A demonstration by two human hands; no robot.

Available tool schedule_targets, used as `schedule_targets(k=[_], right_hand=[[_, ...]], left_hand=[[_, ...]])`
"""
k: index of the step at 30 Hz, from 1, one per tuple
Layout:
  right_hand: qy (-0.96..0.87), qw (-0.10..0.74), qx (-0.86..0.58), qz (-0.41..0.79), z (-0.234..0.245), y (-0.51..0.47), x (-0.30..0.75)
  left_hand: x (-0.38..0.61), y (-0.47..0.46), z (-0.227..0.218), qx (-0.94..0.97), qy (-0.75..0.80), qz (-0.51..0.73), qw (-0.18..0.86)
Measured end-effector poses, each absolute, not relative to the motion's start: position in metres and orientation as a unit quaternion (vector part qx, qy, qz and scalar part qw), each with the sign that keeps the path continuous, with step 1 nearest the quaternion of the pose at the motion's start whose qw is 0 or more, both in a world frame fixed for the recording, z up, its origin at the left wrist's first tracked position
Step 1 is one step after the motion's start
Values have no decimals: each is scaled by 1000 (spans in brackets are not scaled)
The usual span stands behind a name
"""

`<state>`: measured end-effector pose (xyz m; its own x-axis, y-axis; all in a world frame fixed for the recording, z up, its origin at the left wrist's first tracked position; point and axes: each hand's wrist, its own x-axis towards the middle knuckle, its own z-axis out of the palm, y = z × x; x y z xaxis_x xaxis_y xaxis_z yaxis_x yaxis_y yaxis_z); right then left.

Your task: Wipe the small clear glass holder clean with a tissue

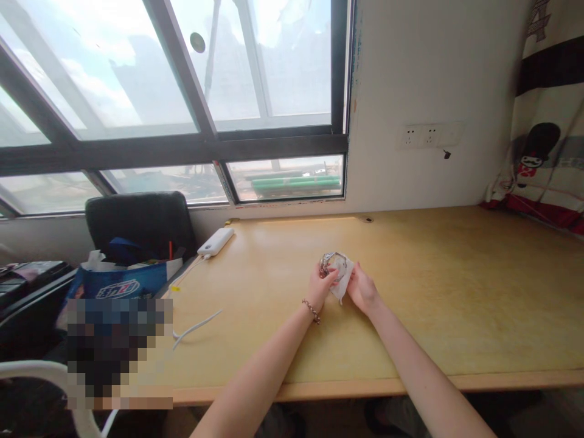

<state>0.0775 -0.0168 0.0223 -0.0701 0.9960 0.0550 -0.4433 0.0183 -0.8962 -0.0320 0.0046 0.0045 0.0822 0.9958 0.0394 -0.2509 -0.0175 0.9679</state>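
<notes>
Silvery ring-shaped object (325,262) over the wooden table (456,292); left hand (322,285) gripping its left side, thumb pointing inward; right hand (364,289) curled at the white sheet's (341,289) right edge, pinch not discernible; forearms extended forward, converging.

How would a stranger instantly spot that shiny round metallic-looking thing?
Below the big window stands a yellowish table. Over its middle, the left hand holds the shiny ring-shaped object. It is silvery, unlike the white tissue beside it, and held, unlike the worn bracelet nearby.
</notes>
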Motion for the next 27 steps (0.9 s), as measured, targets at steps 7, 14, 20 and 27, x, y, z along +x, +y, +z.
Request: schedule_targets(k=[7,14,20,27], right_hand=[[-463,611,-414,491,2,-8,82],[-554,558,-543,295,12,-17,90],[-612,563,-506,227,24,-21,90],[-604,469,-560,318,9,-10,91]], left_hand=[[-33,3,7,472,407,525,580],[-34,1,3,546,439,450,554],[-37,2,6,525,446,414,595],[-35,-2,6,548,469,441,534]])
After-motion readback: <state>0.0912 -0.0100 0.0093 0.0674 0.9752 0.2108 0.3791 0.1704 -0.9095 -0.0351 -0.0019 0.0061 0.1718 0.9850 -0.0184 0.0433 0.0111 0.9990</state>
